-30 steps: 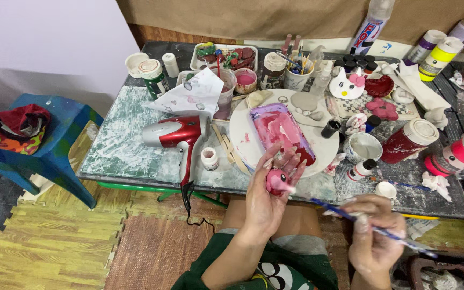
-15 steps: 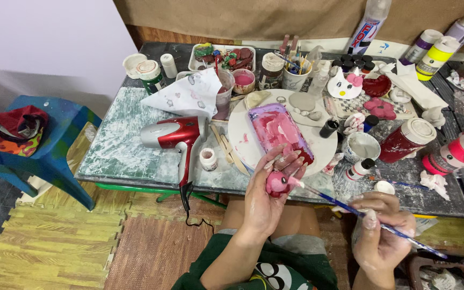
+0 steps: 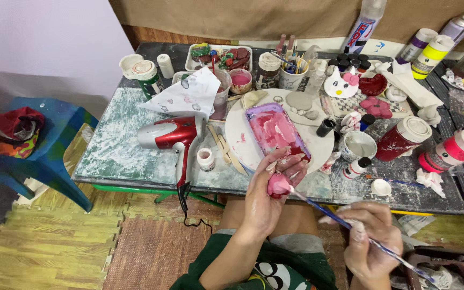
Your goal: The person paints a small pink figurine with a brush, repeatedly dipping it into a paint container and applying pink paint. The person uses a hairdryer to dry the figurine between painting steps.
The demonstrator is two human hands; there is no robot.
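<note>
Here, one small rounded pink-painted clay piece sits in the left hand, fingers curled around it, just below the tabletop edge. The right hand pinches one thin blue-handled paintbrush, tip touching the piece. One red hairdryer and one rectangular pink-smeared palette tray lie nearby. The piece's underside is hidden.

Head view. Left hand grips a small pink figurine at the table's front edge; right hand holds a paintbrush, tip touching the figurine. Pink-smeared palette tray just beyond; red hair dryer toward the left.
</note>
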